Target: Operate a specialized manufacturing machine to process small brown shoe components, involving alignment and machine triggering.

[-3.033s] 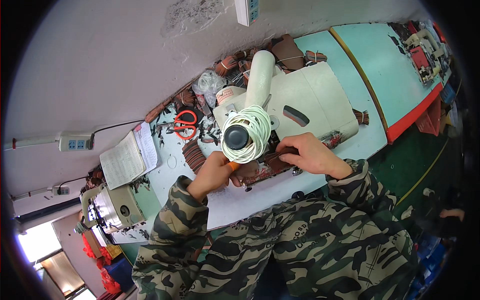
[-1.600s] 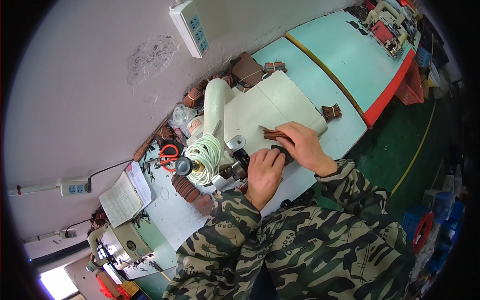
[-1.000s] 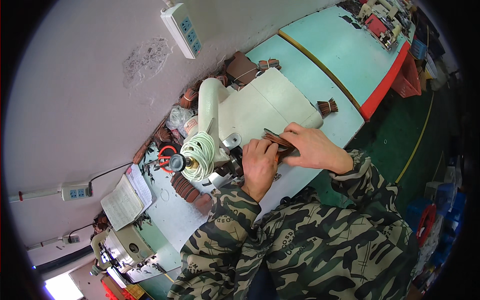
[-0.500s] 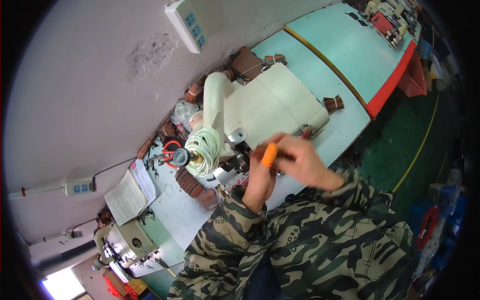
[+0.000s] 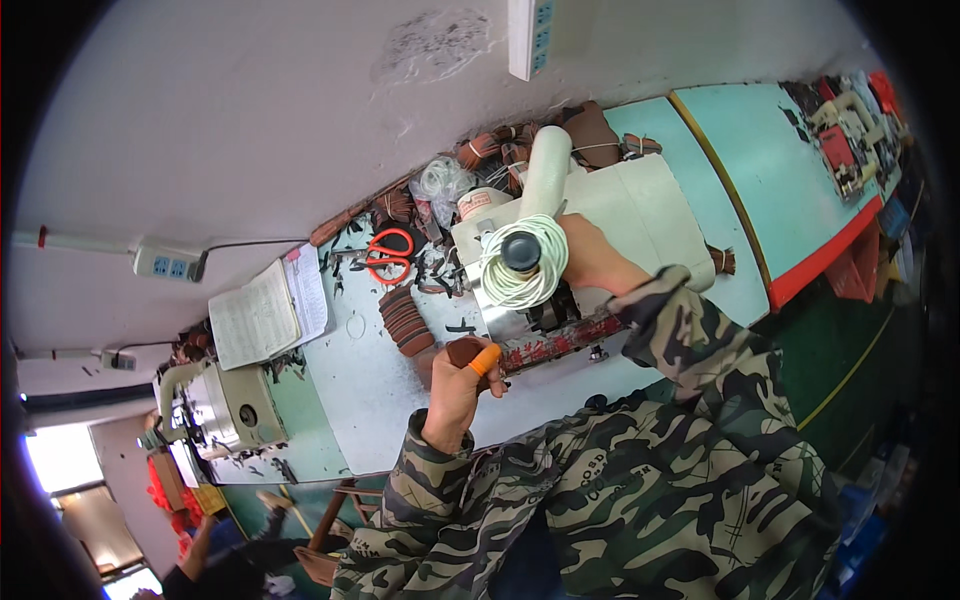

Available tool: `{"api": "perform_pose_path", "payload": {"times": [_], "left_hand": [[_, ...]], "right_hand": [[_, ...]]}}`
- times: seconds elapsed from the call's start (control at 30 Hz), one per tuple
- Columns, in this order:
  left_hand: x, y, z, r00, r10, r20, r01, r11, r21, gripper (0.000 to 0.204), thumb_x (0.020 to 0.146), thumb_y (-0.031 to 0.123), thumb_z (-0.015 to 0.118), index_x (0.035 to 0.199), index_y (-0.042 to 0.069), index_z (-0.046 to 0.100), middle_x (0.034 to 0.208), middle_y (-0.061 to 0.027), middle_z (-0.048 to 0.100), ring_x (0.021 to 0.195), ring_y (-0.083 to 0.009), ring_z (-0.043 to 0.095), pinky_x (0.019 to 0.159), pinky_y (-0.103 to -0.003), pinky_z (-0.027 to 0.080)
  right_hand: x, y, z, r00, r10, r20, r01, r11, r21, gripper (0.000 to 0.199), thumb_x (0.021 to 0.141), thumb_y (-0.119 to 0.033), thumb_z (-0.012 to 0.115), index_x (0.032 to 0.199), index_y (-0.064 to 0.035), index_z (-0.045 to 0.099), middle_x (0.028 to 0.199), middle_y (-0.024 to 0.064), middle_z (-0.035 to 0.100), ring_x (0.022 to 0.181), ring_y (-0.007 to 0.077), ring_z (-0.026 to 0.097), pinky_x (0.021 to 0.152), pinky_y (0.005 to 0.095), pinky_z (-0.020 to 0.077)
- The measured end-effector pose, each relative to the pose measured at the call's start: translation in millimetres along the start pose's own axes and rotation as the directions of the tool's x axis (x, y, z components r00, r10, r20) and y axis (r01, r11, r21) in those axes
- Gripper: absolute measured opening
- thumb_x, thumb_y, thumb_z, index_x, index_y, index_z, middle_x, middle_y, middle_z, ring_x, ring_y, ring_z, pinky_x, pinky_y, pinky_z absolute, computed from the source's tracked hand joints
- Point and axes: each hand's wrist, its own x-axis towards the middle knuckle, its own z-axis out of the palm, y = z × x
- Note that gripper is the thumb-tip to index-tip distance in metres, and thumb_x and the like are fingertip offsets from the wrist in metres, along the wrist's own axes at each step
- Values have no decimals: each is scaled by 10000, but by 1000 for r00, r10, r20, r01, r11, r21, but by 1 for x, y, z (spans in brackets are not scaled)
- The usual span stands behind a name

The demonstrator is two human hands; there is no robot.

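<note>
— Head view, item one: where is the small brown leather piece (image 5: 462,351)?

— I log it pinched in the left hand (image 5: 455,385), orange-capped finger on top, just left of the cream sewing machine (image 5: 560,230).

— Right hand (image 5: 590,258)?

— Behind the machine; its grip I cannot tell.

Bare worktop (image 5: 360,390) left of the left hand (image 5: 455,385); sewing machine (image 5: 570,240) and leather stack (image 5: 405,320) crowd behind it.

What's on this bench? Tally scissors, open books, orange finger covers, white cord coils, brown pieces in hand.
Red scissors: 1
Open book: 1
Orange finger cover: 1
White cord coil: 1
Brown piece in left hand: 1
Total: 5
</note>
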Motion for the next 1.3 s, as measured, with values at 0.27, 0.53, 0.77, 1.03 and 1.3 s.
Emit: {"api": "perform_pose_path", "payload": {"times": [0.27, 0.53, 0.77, 1.03, 1.3], "left_hand": [[1, -18, 16, 952, -238, 194, 253, 966, -59, 285, 957, 261, 555, 939, -22, 573, 677, -82, 588, 472, -177, 550, 448, -298, 463], [62, 47, 4, 955, 281, -95, -199, 844, 498, 181, 856, 130, 639, 836, -48, 617, 703, -99, 649, 605, -145, 611, 565, -283, 492], [127, 58, -6, 771, 557, 310, -539, 311, 783, 260, 725, 108, 706, 932, -33, 633, 842, -224, 651, 785, -354, 654, 696, -379, 507], [133, 51, 18, 809, 511, 290, -377, 74, 923, 282, 709, 113, 709, 885, -56, 569, 757, -248, 639, 758, -417, 637, 671, -455, 521], [136, 54, 13, 811, 509, 288, -388, 99, 916, 311, 684, 116, 707, 898, -46, 550, 746, -261, 636, 736, -433, 638, 666, -478, 522]], "right_hand": [[-121, -63, 19, 863, -479, -159, 499, 857, 126, 151, 723, -85, 684, 871, -85, 655, 779, 63, 578, 660, 243, 600, 551, 331, 478], [-100, -94, 25, 894, -446, -34, 416, 858, -301, 299, 770, -113, 571, 1036, 21, 581, 1093, 189, 601, 647, 207, 644, 504, 317, 497], [-100, -82, 65, 886, -459, 66, 402, 688, -604, 486, 728, -140, 579, 1152, 97, 561, 1282, 326, 485, 501, 157, 580, 438, 281, 465], [-106, -78, 66, 909, -416, 37, 338, 680, -651, 515, 717, -122, 567, 1180, 104, 561, 1333, 343, 441, 460, 144, 559, 437, 285, 467], [-106, -81, 68, 915, -397, 73, 333, 640, -693, 479, 756, -149, 557, 1172, 88, 584, 1320, 356, 446, 456, 144, 584, 451, 284, 476]]}}
